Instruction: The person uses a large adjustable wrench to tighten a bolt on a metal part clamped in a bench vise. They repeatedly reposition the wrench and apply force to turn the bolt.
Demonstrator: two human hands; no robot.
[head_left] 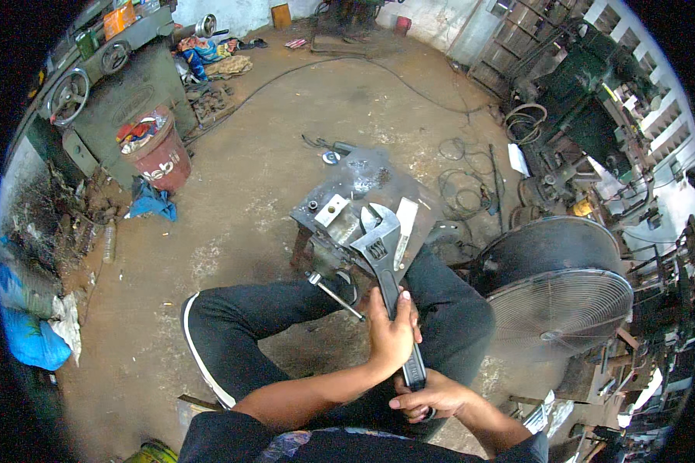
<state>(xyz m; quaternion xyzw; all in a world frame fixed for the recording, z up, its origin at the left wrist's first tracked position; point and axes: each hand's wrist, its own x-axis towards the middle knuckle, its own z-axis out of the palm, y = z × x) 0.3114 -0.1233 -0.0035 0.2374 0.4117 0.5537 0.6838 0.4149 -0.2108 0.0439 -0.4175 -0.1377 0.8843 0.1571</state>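
Note:
I hold a large adjustable wrench in both hands, its jaws pointing away from me over a low metal worktable. My left hand is closed around the middle of the handle. Lower down, near the handle's end, my right hand grips it close to my body. Under and beside the wrench head lie a metal block with a hole and a pale flat bar. A steel rod with a knobbed end juts out at the table's near side. What the jaws touch, if anything, I cannot tell.
A big drum fan stands close on my right. Cables coil on the floor beyond the table. At left are a red bucket of rags and a green machine with handwheels. Machinery lines the right wall.

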